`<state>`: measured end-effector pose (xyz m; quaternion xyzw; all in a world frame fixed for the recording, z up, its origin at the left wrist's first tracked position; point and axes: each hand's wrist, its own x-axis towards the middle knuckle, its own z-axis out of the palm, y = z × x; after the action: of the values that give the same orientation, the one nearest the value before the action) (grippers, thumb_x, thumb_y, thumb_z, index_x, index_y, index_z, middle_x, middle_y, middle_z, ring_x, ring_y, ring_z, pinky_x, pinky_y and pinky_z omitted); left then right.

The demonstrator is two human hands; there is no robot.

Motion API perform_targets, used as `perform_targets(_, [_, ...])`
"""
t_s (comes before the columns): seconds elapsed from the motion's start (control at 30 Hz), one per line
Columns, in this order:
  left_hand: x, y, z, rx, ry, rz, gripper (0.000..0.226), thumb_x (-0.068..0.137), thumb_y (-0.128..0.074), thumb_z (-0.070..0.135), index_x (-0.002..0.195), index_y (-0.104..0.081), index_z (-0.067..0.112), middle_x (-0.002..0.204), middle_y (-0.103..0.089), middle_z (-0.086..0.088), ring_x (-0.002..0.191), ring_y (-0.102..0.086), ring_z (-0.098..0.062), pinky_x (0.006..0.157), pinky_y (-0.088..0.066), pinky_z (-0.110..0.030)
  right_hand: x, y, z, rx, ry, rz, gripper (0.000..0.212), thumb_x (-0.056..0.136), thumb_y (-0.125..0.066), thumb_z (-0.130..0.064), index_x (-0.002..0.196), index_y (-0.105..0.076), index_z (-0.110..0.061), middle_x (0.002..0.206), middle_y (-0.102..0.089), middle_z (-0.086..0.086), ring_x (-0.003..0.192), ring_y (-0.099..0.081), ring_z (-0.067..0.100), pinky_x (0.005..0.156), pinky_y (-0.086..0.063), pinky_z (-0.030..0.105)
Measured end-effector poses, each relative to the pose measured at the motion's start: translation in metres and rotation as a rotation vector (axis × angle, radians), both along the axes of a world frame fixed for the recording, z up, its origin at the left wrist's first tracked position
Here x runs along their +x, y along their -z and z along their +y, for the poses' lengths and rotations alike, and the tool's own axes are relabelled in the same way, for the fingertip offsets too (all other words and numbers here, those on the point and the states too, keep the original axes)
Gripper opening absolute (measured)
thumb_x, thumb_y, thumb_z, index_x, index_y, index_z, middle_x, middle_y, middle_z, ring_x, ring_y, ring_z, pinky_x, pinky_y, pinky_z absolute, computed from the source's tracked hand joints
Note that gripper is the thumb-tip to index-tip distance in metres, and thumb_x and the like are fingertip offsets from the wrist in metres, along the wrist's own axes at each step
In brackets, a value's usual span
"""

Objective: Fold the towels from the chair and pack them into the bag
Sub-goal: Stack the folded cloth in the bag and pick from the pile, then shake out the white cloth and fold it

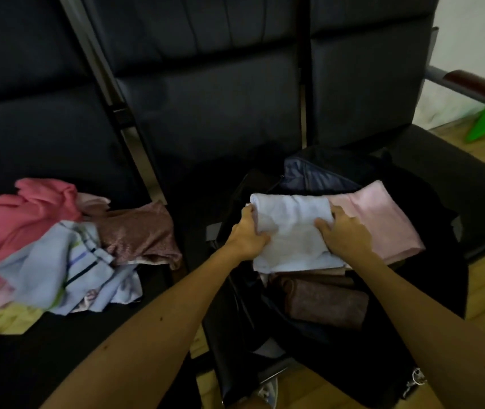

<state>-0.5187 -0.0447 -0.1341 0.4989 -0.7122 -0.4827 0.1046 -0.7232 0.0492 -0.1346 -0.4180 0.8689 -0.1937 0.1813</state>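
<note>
The black bag (pixel 442 219) stands wide open against the front edge of the row of dark chairs (pixel 211 113). Inside it a folded pink towel (pixel 383 219) lies along the right side, and a folded brown towel (pixel 323 302) sits at the near end. A folded white towel (pixel 291 228) is at the bag's mouth, just left of the pink one and touching it. The left hand (pixel 245 234) grips its left edge and the right hand (pixel 346 234) its right edge, the fingers of both curled tight on the cloth.

On the left chair's seat lies a loose heap: a coral towel (pixel 14 219) at the back, a pale blue striped towel (pixel 55 267) in front, a mauve towel (pixel 140 231) at the seat's right edge and a yellow towel (pixel 2 317) at its near left corner.
</note>
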Motion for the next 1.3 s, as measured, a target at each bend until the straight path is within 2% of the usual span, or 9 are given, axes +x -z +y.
perform_targets(0.13, [0.045,-0.051,0.021,-0.139,-0.153,0.279,0.044,0.093,-0.065,0.01,0.132,-0.05,0.02,0.113,-0.063,-0.005,0.106,-0.065,-0.026,0.09,-0.057,-0.041,0.029,-0.025,0.014,-0.074,-0.041,0.208,0.051,0.097,-0.052,-0.038,0.141,-0.045,-0.013,0.139,-0.049,0.023,0.129,-0.039,0.043,0.104,-0.033,0.052])
perform_targets(0.23, [0.109,-0.07,0.053,-0.148,-0.242,0.458,0.021,0.096,-0.062,0.007,0.112,-0.059,0.02,0.092,-0.068,-0.004,0.083,-0.07,-0.02,0.068,-0.06,-0.033,0.086,-0.039,0.029,-0.318,-0.18,0.21,0.042,0.092,-0.053,-0.034,0.126,-0.06,-0.01,0.124,-0.061,0.022,0.122,-0.047,0.045,0.101,-0.038,0.053])
perform_targets(0.4, [0.245,-0.053,0.08,-0.172,-0.413,0.342,0.009,0.094,-0.066,0.009,0.09,-0.064,0.017,0.068,-0.066,0.008,0.059,-0.061,-0.007,0.052,-0.051,-0.027,0.23,-0.047,0.047,-0.417,-0.464,-0.078,0.028,0.093,-0.063,-0.021,0.12,-0.065,-0.012,0.117,-0.065,0.009,0.112,-0.059,0.028,0.096,-0.045,0.038])
perform_targets(0.57, [0.349,-0.03,0.063,-0.184,-0.725,0.17,0.013,0.091,-0.07,0.017,0.083,-0.066,0.006,0.07,-0.068,-0.007,0.056,-0.064,-0.015,0.055,-0.057,-0.043,0.336,-0.034,0.024,-0.239,-0.545,-0.301,0.021,0.092,-0.066,-0.024,0.112,-0.065,-0.025,0.101,-0.068,-0.008,0.093,-0.063,0.008,0.079,-0.048,0.019])
perform_targets(0.7, [0.391,-0.004,0.037,-0.174,-0.836,0.063,0.02,0.089,-0.07,0.026,0.074,-0.064,0.014,0.067,-0.069,-0.004,0.061,-0.067,-0.021,0.062,-0.06,-0.048,0.389,-0.028,-0.022,-0.182,-0.549,-0.386,0.004,0.091,-0.066,-0.022,0.09,-0.069,-0.024,0.088,-0.07,-0.008,0.082,-0.065,0.008,0.07,-0.049,0.023])
perform_targets(1.0, [0.369,0.029,-0.025,-0.304,-0.456,-0.063,0.006,0.086,-0.071,0.019,0.087,-0.075,0.015,0.082,-0.075,-0.004,0.077,-0.068,-0.018,0.072,-0.054,-0.034,0.428,0.034,-0.114,-0.022,-0.286,-0.225,0.03,0.089,-0.064,-0.026,0.117,-0.068,-0.016,0.116,-0.069,0.008,0.107,-0.063,0.03,0.087,-0.052,0.037])
perform_targets(1.1, [0.355,0.042,-0.033,-0.354,-0.366,-0.13,0.014,0.087,-0.067,0.025,0.087,-0.075,0.014,0.081,-0.073,-0.007,0.077,-0.067,-0.025,0.07,-0.053,-0.041,0.43,0.038,-0.118,0.003,-0.294,-0.149,0.011,0.091,-0.06,-0.024,0.092,-0.069,-0.017,0.104,-0.07,0.011,0.099,-0.065,0.033,0.077,-0.048,0.035])
perform_targets(1.17, [0.353,0.047,-0.034,-0.383,-0.347,-0.16,0.016,0.086,-0.066,0.023,0.097,-0.073,0.015,0.091,-0.073,-0.008,0.087,-0.067,-0.027,0.072,-0.051,-0.036,0.429,0.039,-0.119,0.0,-0.353,-0.134,0.019,0.09,-0.06,-0.019,0.072,-0.062,-0.016,0.086,-0.069,0.011,0.085,-0.065,0.03,0.068,-0.047,0.035])
perform_targets(1.3, [0.354,0.048,-0.018,-0.397,-0.293,-0.139,0.046,0.078,-0.078,0.028,0.119,-0.061,0.016,0.112,-0.064,-0.006,0.099,-0.062,-0.023,0.078,-0.051,-0.036,0.429,0.024,-0.111,-0.097,-0.433,-0.441,0.028,0.09,-0.065,-0.011,0.063,-0.061,-0.005,0.063,-0.064,0.006,0.062,-0.06,0.017,0.061,-0.05,0.037])
